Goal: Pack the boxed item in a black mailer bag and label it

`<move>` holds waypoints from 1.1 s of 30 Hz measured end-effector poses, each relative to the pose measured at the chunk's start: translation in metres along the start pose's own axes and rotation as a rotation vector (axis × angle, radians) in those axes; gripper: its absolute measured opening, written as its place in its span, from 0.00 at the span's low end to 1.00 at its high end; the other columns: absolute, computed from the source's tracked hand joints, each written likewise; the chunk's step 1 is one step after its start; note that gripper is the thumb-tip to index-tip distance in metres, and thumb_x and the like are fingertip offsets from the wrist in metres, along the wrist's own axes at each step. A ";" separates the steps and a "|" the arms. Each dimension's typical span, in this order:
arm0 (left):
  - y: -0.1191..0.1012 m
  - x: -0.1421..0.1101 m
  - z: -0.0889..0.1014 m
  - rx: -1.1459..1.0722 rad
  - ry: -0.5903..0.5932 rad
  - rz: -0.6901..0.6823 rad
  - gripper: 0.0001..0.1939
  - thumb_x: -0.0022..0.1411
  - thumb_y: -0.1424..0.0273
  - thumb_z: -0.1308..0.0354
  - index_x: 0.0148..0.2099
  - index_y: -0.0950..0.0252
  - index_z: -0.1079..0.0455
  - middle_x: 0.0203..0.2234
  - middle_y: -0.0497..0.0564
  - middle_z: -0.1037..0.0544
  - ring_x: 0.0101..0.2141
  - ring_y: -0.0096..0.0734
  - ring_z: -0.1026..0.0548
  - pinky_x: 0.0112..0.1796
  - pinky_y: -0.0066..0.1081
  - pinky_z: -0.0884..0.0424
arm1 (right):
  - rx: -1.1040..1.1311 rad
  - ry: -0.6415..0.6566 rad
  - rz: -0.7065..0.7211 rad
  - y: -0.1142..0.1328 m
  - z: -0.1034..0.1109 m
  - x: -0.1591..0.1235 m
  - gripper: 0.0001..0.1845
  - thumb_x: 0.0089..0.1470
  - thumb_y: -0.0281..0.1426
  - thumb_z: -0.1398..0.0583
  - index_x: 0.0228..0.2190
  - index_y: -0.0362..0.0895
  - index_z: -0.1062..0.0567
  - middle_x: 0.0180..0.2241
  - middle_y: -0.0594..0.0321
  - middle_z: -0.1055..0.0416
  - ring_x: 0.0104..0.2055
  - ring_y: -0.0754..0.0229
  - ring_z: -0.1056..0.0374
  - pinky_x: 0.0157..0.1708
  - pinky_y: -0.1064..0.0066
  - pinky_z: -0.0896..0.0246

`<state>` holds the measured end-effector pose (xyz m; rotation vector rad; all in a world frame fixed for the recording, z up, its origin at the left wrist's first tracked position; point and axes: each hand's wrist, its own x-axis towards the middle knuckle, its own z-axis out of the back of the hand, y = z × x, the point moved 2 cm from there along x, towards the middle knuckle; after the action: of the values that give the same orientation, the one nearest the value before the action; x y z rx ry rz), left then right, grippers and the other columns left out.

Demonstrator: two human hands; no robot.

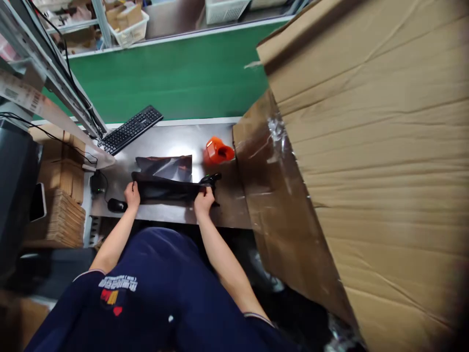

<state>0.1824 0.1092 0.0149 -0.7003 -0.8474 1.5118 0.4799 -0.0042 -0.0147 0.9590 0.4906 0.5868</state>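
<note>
A black plastic bag is stretched between my two hands over the metal table. My left hand pinches its left end, and my right hand grips its right end. Just beyond it lies a second dark, shiny plastic piece; whether the two are joined I cannot tell. Close behind my right hand is a black handheld device, partly hidden. An orange tape dispenser-like object sits farther back on the table. Beside my left hand rests a black mouse.
A black keyboard lies at the back left, near a metal post. Stacked flat cardboard and a phone are at the left. Large cardboard sheets wall off the right side. A green conveyor belt runs behind the table.
</note>
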 end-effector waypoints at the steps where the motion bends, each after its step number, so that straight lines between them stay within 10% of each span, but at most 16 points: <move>1: -0.003 0.004 -0.005 0.040 -0.031 -0.001 0.18 0.73 0.59 0.56 0.34 0.65 0.37 0.28 0.53 0.31 0.32 0.33 0.34 0.39 0.32 0.39 | -0.049 -0.025 -0.013 0.006 -0.004 0.004 0.37 0.58 0.49 0.60 0.43 0.33 0.26 0.41 0.35 0.27 0.45 0.42 0.29 0.51 0.51 0.33; 6: -0.017 0.041 -0.016 0.204 0.031 0.088 0.17 0.76 0.65 0.55 0.39 0.67 0.29 0.35 0.58 0.23 0.36 0.38 0.29 0.40 0.34 0.40 | -0.254 0.057 -0.090 0.034 -0.015 0.041 0.35 0.63 0.38 0.57 0.59 0.34 0.25 0.43 0.36 0.25 0.50 0.33 0.27 0.53 0.43 0.35; 16: 0.009 0.080 -0.037 0.026 0.192 0.375 0.21 0.72 0.62 0.45 0.27 0.68 0.32 0.23 0.54 0.31 0.29 0.33 0.34 0.34 0.32 0.43 | -0.442 0.274 -0.190 0.036 -0.033 0.081 0.28 0.69 0.38 0.51 0.50 0.33 0.19 0.49 0.31 0.26 0.53 0.26 0.28 0.52 0.38 0.34; 23: -0.006 0.104 -0.037 -0.191 0.190 0.258 0.13 0.64 0.63 0.38 0.37 0.70 0.29 0.32 0.51 0.26 0.33 0.28 0.31 0.38 0.26 0.35 | -0.199 0.201 -0.095 0.025 -0.037 0.116 0.28 0.57 0.53 0.45 0.35 0.39 0.26 0.37 0.46 0.25 0.42 0.47 0.28 0.46 0.61 0.33; 33: -0.016 0.108 -0.044 0.140 0.121 0.203 0.14 0.71 0.67 0.42 0.32 0.67 0.35 0.29 0.54 0.27 0.34 0.35 0.29 0.40 0.33 0.35 | -0.405 0.204 -0.021 0.017 -0.056 0.119 0.30 0.66 0.47 0.52 0.45 0.37 0.22 0.37 0.37 0.25 0.43 0.35 0.26 0.45 0.48 0.33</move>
<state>0.2153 0.2219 0.0090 -0.7837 -0.5866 1.6736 0.5289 0.1160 -0.0424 0.5112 0.5370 0.7354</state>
